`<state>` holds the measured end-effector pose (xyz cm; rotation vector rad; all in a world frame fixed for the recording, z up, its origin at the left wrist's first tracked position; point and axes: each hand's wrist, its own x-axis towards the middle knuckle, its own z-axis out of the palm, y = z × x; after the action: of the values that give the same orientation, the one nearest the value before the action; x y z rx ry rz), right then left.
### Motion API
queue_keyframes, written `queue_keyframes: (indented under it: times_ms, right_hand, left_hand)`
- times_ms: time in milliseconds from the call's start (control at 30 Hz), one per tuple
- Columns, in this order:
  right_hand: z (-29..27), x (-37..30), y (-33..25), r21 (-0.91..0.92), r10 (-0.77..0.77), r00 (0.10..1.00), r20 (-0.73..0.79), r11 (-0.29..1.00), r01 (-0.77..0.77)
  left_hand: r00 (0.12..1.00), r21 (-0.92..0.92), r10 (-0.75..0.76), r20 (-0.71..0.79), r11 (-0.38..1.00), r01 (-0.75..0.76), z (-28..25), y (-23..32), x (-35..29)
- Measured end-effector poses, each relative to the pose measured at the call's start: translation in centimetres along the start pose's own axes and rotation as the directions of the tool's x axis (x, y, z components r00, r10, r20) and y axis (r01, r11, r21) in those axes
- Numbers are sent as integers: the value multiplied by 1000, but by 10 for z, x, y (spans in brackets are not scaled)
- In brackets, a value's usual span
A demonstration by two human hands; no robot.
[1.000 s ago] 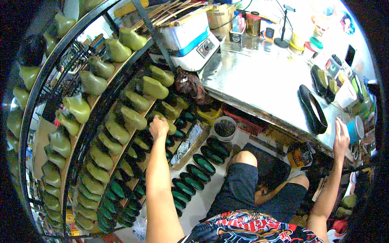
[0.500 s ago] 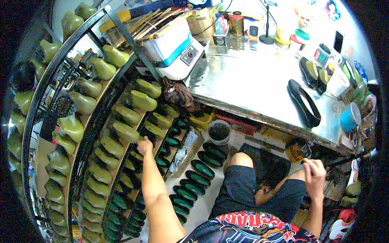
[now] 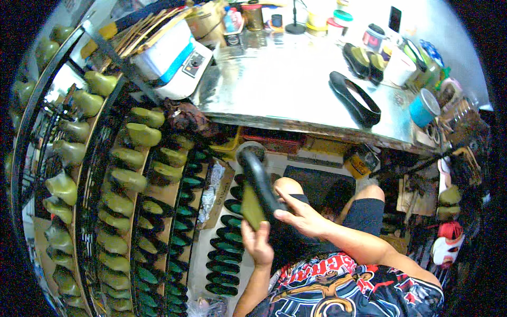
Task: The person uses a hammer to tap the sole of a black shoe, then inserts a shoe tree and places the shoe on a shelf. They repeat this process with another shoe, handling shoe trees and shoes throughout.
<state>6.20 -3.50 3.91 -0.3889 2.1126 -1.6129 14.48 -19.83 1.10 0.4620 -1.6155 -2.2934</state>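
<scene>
Over my lap is a black shoe point(image 3: 259, 179), slightly blurred, with an olive-green shoe last point(image 3: 253, 207) against its left side. The last seems to sit inside the shoe, but blur hides how far. My left hand point(image 3: 257, 244) holds the lower end of the last, fingers closed around it. At the shoe's lower right side, my right hand point(image 3: 302, 215) grips its edge between thumb and fingers. Another black shoe point(image 3: 355, 99) lies on the metal-topped table point(image 3: 253, 79), next to a pair of black shoes with lasts point(image 3: 364, 62).
To the left stands a rack point(image 3: 84, 211) with several rows of olive lasts and dark shoes. Green-lined black shoes point(image 3: 224, 253) line the floor beside my legs. A white machine with a dial point(image 3: 182, 68), a blue cup point(image 3: 424, 105) and jars point(image 3: 252, 16) stand on the table.
My left hand has come from the rack to my lap and now holds a last with a black shoe. The right hand has moved left onto that shoe. My view has shifted right.
</scene>
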Motion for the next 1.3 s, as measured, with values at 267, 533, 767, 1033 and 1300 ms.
queue_keyframes:
  times_ms: [267,533,767,1033,1300]
  right_hand:
    - [-6,-2,19,-336,-161,866,-473,942,-9]
    - [-2,6,31,-488,97,892,-441,808,-329]
    - [-19,6,32,-335,184,941,-285,900,-278]
    - [-22,-8,30,-189,173,957,-234,957,-219]
    - [-30,-24,23,-238,161,957,-241,946,-219]
  left_hand:
    - [999,357,-31,29,934,18,52,-54,34]
    - [992,439,-16,-122,896,68,58,-111,58]
    - [999,621,-33,-24,783,41,50,-92,69]
    - [982,611,-179,61,785,105,37,-76,76]
    - [977,530,-105,185,848,-9,36,-77,73]
